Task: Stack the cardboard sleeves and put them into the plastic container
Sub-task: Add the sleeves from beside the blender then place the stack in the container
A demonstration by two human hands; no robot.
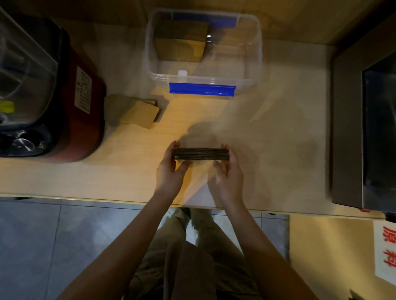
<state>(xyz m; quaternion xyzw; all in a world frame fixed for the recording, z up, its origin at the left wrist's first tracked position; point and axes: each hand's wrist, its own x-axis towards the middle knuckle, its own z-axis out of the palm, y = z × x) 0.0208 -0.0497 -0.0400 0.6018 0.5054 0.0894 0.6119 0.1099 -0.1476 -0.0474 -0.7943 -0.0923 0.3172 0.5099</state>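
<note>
A stack of flat cardboard sleeves (200, 154) stands on edge over the middle of the table, seen from above as a dark ribbed band. My left hand (172, 169) grips its left end and my right hand (227, 174) grips its right end. Behind it stands the clear plastic container (255, 58) with blue latches, open at the top. A pile of sleeves (182, 40) lies in its left half. More loose sleeves (132, 113) lie fanned on the table to the left.
A red and black appliance (74, 113) with a clear jug (16, 64) fills the left side. A metal box-shaped machine (376, 123) stands at the right. The table's front edge (114, 200) runs just below my wrists.
</note>
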